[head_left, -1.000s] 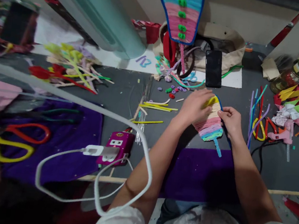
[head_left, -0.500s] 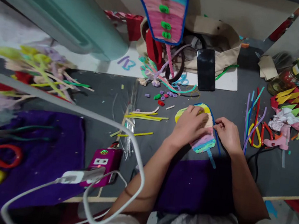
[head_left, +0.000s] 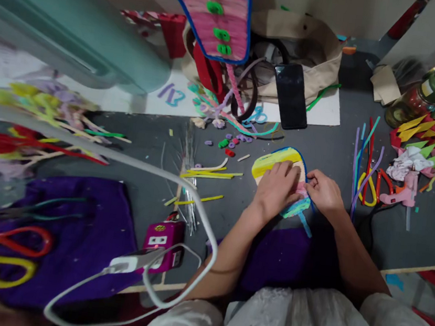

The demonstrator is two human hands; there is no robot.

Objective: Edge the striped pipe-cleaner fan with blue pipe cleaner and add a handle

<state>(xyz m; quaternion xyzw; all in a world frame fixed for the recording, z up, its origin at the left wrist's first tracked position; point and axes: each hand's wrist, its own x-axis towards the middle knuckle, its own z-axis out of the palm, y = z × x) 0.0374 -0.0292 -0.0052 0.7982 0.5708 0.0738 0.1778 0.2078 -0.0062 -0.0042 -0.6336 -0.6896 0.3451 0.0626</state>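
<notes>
A flat piece of striped pipe cleaners [head_left: 279, 160], yellow, cream, pink and teal, lies on the dark table with a light-blue stem at its near end. Dark-blue pipe cleaner [head_left: 301, 156] borders its far and right edges. Across its middle rests my left hand [head_left: 278, 186], fingers spread and lying on the stripes, thumb toward the right edge. My right hand [head_left: 323, 191] is closed at that edge, finger and thumb pinching the dark-blue pipe cleaner. Its fingertips partly hide the strip, whose loose end runs toward me.
Loose pipe cleaners [head_left: 356, 159], yellow-handled scissors [head_left: 372, 195] and a pink glue gun [head_left: 404, 191] lie to the right. Behind are a phone [head_left: 291, 95] and a beige bag [head_left: 322, 49]. A white cable [head_left: 209, 231] arches across the left, above a purple power socket [head_left: 164, 241].
My right hand has slid slightly down the edge toward me, still pinching the dark-blue strip. My left hand stays on the piece. The camera view has shifted a little.
</notes>
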